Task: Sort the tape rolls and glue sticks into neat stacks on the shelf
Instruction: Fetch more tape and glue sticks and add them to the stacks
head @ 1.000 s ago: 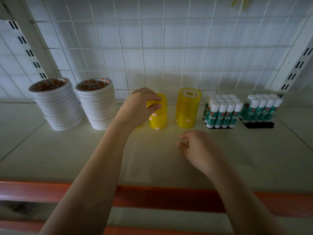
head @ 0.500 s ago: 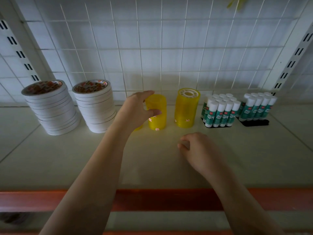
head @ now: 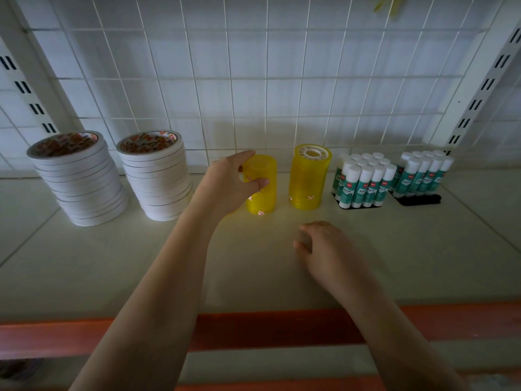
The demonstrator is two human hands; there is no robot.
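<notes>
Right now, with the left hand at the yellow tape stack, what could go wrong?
1. The left hand cups the left yellow stack; a sideways nudge could topple it into the right yellow stack close beside it.
2. That stack stands next to the glue sticks, so they could fall in turn.

Glossy translucent yellow tape stack, matt white paper tape stack, smooth pale shelf, white wire grid
</notes>
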